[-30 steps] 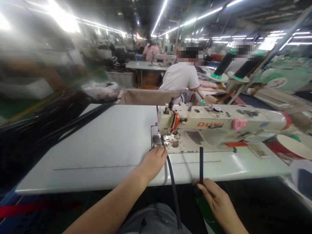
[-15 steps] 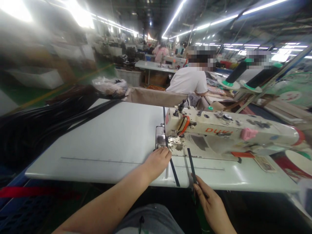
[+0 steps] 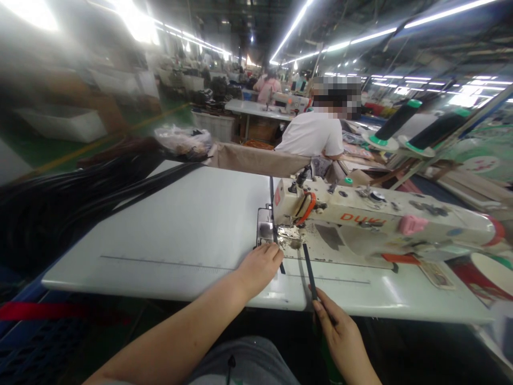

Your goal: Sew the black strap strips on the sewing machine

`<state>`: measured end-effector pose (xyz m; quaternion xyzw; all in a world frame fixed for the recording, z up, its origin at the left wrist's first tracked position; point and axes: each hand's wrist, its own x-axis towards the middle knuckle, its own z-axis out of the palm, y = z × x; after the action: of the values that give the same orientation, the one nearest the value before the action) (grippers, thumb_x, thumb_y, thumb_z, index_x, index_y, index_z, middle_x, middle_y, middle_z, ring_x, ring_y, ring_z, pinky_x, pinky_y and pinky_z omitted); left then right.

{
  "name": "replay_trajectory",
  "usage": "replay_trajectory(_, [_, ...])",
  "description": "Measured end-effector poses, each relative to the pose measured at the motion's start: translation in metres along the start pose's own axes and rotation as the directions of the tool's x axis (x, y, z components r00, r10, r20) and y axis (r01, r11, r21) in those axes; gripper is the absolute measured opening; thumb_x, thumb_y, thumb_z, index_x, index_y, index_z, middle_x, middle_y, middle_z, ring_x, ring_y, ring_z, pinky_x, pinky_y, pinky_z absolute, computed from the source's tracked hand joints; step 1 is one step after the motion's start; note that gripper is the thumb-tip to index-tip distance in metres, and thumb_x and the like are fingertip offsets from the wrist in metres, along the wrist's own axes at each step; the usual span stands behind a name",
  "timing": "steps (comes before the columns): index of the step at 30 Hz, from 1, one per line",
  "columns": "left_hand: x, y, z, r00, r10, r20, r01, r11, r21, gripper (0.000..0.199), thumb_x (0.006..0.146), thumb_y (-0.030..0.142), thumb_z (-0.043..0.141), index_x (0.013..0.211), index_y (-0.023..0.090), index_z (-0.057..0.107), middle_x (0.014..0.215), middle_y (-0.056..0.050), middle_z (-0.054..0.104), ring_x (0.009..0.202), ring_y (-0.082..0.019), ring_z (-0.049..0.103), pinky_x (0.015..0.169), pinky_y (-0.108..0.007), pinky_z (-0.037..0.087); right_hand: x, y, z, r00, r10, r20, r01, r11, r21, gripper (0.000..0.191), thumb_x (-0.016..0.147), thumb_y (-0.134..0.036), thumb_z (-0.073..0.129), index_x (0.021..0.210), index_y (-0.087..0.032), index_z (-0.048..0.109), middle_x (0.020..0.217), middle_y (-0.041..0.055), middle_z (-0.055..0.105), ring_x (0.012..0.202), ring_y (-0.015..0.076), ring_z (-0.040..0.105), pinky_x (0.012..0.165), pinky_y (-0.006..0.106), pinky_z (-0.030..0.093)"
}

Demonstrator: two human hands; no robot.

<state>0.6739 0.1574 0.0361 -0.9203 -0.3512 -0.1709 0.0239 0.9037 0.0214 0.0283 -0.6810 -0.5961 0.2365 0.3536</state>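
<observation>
A cream sewing machine (image 3: pixel 385 214) with orange lettering stands on the white table (image 3: pixel 192 214). My left hand (image 3: pixel 262 267) lies at the needle area, its fingers bent down on a narrow black strip (image 3: pixel 282 267). That strip runs under the machine head and shows again behind it; its short front end sticks out past my fingers. Nearer the table's front edge, my right hand (image 3: pixel 336 321) pinches a second black strip (image 3: pixel 308 264) between thumb and fingers. This strip points away from me, its far end close to the machine's bed.
Long black strips (image 3: pixel 160 184) drape over the table's left side. Behind the table are a beige fabric bin (image 3: pixel 256 159) and a person in a white shirt (image 3: pixel 312 132). Black thread cones (image 3: pixel 398 124) stand at back right. A red strip (image 3: pixel 48 311) lies at lower left.
The strip under my left hand has moved away from me, so its front end is much shorter. My right hand and its strip have shifted slightly left.
</observation>
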Motion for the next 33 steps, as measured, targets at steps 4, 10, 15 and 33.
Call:
replay_trajectory(4, [-0.001, 0.0, 0.005, 1.0, -0.016, -0.017, 0.016, 1.0, -0.011, 0.02, 0.099, 0.011, 0.053, 0.115, 0.016, 0.064, 0.117, -0.012, 0.066, 0.111, -0.023, 0.066, 0.103, -0.037, 0.054, 0.001, -0.006, 0.001, 1.0, 0.011, 0.014, -0.011, 1.0, 0.015, 0.061, 0.093, -0.069, 0.056, 0.123, -0.02, 0.079, 0.103, 0.0117, 0.081, 0.096, 0.0316, 0.078, 0.092, 0.042, 0.064])
replay_trajectory(10, [-0.003, -0.002, 0.013, 0.998, -0.016, -0.066, 0.016, 1.0, -0.003, 0.019, 0.102, 0.016, 0.05, 0.112, 0.015, 0.066, 0.122, -0.013, 0.067, 0.111, -0.023, 0.068, 0.103, -0.039, 0.055, 0.001, -0.009, 0.004, 1.0, 0.011, 0.023, -0.011, 1.0, 0.015, 0.064, 0.094, -0.07, 0.054, 0.124, -0.019, 0.078, 0.105, 0.0124, 0.081, 0.094, 0.0302, 0.078, 0.095, 0.041, 0.062])
replay_trajectory(15, [-0.006, -0.007, 0.019, 0.997, -0.035, -0.064, 0.033, 0.998, -0.044, 0.031, 0.098, 0.006, 0.047, 0.12, 0.014, 0.066, 0.128, -0.015, 0.069, 0.125, -0.024, 0.064, 0.116, -0.044, 0.047, 0.001, -0.008, 0.006, 1.0, 0.0, 0.012, 0.0, 1.0, 0.023, 0.059, 0.094, -0.068, 0.056, 0.123, -0.022, 0.079, 0.115, 0.0111, 0.079, 0.109, 0.0326, 0.075, 0.102, 0.046, 0.059])
replay_trajectory(33, [0.006, -0.021, 0.018, 0.963, -0.263, -0.067, 0.245, 0.949, -0.196, 0.03, 0.104, 0.017, 0.046, 0.129, 0.021, 0.062, 0.144, -0.008, 0.065, 0.142, -0.026, 0.05, 0.124, -0.054, 0.033, 0.0, -0.013, 0.016, 0.998, -0.005, 0.062, 0.001, 0.998, 0.062, 0.054, 0.098, -0.058, 0.052, 0.128, -0.02, 0.076, 0.108, 0.0114, 0.08, 0.101, 0.0301, 0.076, 0.099, 0.044, 0.06])
